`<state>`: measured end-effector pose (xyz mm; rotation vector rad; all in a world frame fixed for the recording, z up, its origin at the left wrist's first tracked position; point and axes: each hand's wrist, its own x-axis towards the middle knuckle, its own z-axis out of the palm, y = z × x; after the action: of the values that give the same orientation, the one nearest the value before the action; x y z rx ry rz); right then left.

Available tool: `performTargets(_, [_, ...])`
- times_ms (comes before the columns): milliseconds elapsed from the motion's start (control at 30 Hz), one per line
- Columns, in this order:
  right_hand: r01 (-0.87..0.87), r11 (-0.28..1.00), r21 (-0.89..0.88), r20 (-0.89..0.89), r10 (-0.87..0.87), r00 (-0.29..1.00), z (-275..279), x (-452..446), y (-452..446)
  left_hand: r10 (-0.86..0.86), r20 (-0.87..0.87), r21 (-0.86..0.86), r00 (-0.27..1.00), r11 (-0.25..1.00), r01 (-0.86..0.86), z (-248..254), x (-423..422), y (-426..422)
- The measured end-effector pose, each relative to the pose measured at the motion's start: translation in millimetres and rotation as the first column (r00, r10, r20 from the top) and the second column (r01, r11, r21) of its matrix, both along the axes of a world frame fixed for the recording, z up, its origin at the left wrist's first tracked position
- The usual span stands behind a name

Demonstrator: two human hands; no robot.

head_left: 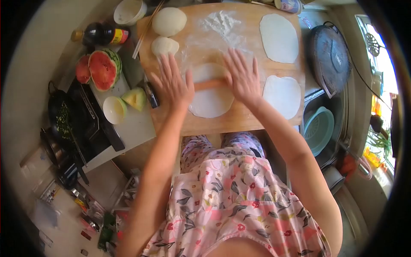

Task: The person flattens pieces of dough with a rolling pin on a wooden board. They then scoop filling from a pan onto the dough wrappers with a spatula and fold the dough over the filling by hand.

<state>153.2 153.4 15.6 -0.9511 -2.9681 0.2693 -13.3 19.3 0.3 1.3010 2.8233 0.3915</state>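
A wooden rolling pin (209,84) lies crosswise on a flat round of dough (211,103) at the front middle of the board. On its left end rests my left hand (174,81), palm down with the fingers stretched out. My right hand (242,76) lies the same way over the right end, fingers spread. Both ends of the pin are hidden under my hands. Two rolled sheets, an upper dough sheet (279,38) and a lower dough sheet (281,97), lie to the right. Beyond my left hand sit a large dough ball (169,22) and a smaller dough lump (164,46).
The wooden board (171,124) carries a flour heap (221,23) at the back. Chopsticks (147,30) lie along its left edge. Left stand a dark bottle (102,34), cut watermelon (104,68) and a bowl (114,110). Right are a round black pan (329,59) and a teal colander (319,130).
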Motion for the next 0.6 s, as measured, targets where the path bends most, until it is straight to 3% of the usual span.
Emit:
performTargets(67, [0.097, 0.992, 0.079, -0.154, -0.084, 0.984, -8.3, -40.7, 30.4, 0.021, -0.092, 0.134, 0.996, 0.991, -0.009, 13.9, -37.4, 39.9])
performTargets(167, [0.133, 0.987, 0.087, -0.277, -0.104, 0.955, -16.0, -62.9, 48.0, -0.061, -0.213, 0.175, 0.975, 0.98, 0.099, -3.9, -64.1, 58.2])
performTargets(300, [0.017, 0.999, 0.037, -0.044, -0.016, 0.999, -10.1, 0.8, -0.2, 0.007, 0.015, 0.133, 1.0, 0.991, -0.009, -13.1, -3.7, -8.1])
performTargets(400, [-0.041, 0.996, -0.078, 0.04, 0.045, 0.998, -9.3, 41.5, -32.0, -0.08, -0.011, -0.14, 0.997, 0.987, 0.078, -3.6, 29.8, -45.0])
performTargets(500, [0.006, 1.0, -0.023, -0.01, -0.006, 1.0, -5.9, 12.7, -6.4, -0.065, -0.058, -0.073, 0.996, 0.995, 0.061, -7.8, -3.4, -7.4])
performTargets(600, [0.088, 0.988, 0.125, -0.158, -0.068, 0.985, -19.5, -54.6, 49.1, -0.031, -0.087, 0.291, 0.996, 0.955, 0.055, 0.1, -60.5, 61.0])
